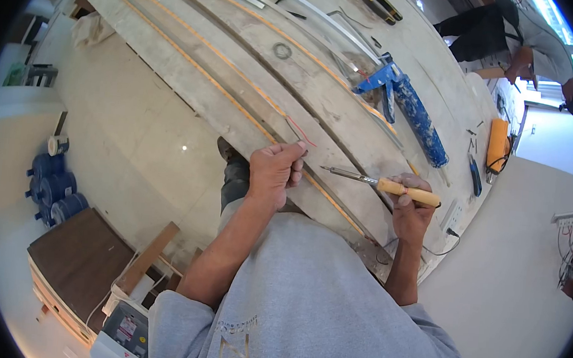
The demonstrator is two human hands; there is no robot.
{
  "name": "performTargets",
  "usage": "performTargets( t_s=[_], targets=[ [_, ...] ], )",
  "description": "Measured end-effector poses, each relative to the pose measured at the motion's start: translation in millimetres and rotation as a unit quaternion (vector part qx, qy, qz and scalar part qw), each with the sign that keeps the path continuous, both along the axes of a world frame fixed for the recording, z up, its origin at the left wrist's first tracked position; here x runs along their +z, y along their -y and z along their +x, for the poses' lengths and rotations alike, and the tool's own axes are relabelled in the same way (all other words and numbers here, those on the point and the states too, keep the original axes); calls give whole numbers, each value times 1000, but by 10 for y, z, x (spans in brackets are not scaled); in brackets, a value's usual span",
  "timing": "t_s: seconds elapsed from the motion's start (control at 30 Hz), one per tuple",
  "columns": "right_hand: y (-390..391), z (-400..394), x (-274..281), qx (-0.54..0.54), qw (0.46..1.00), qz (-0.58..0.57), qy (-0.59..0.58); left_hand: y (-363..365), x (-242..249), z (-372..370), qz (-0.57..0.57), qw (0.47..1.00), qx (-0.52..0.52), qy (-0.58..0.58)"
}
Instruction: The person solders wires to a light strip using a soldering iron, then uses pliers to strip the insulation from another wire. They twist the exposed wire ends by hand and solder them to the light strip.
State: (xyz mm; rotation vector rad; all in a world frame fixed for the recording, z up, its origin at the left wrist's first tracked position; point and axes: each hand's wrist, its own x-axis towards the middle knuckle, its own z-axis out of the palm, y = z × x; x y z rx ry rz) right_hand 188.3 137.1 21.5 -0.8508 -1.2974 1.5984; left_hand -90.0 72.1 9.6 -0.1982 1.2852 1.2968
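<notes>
"Grey shirt point(317, 296) comes nearest on my feed. Grip?"

"I see the left hand point(274, 168) pinching the red wire point(295, 125) above the table point(417, 55); the right hand point(410, 212) wraps the wooden-handled soldering iron point(375, 182), its tip near the wire but apart."

"Surface?"

"Pale and dusty, a blue caulking gun point(420, 119) lying beyond the iron."

"Room?"

"I get glossy floor point(161, 142), blue water jugs point(55, 188) leftward, a co-worker point(539, 44) upper right."

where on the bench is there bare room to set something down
The bench looks bare between the wire ring and the soldering iron, apart from a dark groove, and mostly open between the black-yellow pliers and the caulking gun. The right edge is crowded: orange tool, blue pliers, power strip.
</notes>
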Motion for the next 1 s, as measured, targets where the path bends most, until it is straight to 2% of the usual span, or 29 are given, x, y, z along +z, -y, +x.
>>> performTargets(
  t_s=[0.33,0.43,0.63,1.0],
  targets=[
    [1,45,104,-26,1000,-1,4,13,-29,-13,1,1000,-19,3],
    [-38,3,117,-17,1000,3,-20,16,-43,-13,1,1000,-22,-3],
    [-80,-61,65,-5,1000,13,13,6,13,-27,-5,1000,-30,-6],
    [-47,-6,80,5,1000,3,5,15,-40,-15,5,1000,-24,5]
  ],
)
